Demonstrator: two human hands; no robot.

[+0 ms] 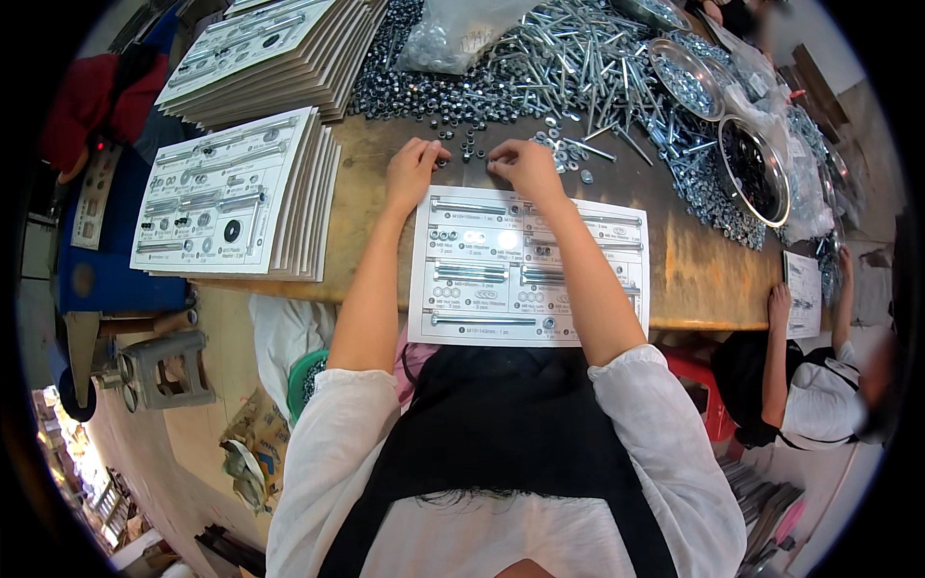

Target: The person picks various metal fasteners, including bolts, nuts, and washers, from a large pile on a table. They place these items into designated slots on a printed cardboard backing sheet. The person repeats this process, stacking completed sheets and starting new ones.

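On the table, my left hand (414, 171) has its fingers bent round a small dark nut (441, 163) at its fingertips. To its right my right hand (527, 168) is closed in a pinch; what its fingertips hold is too small to make out. Several loose nuts (468, 147) lie between and beyond the hands. Below them, partly under my right forearm, lies a white printed card (462, 332) showing bolts, nuts and washers in rows. Loose washers (559, 146) and a long bolt (590, 149) lie beyond my right hand.
Two stacks of similar cards (217, 217) stand at the left. Heaps of nuts (385, 91) and bolts (588, 58) cover the far side, with a plastic bag (458, 34) on top. Metal bowls (754, 214) sit at the right, where another person (819, 385) holds a card.
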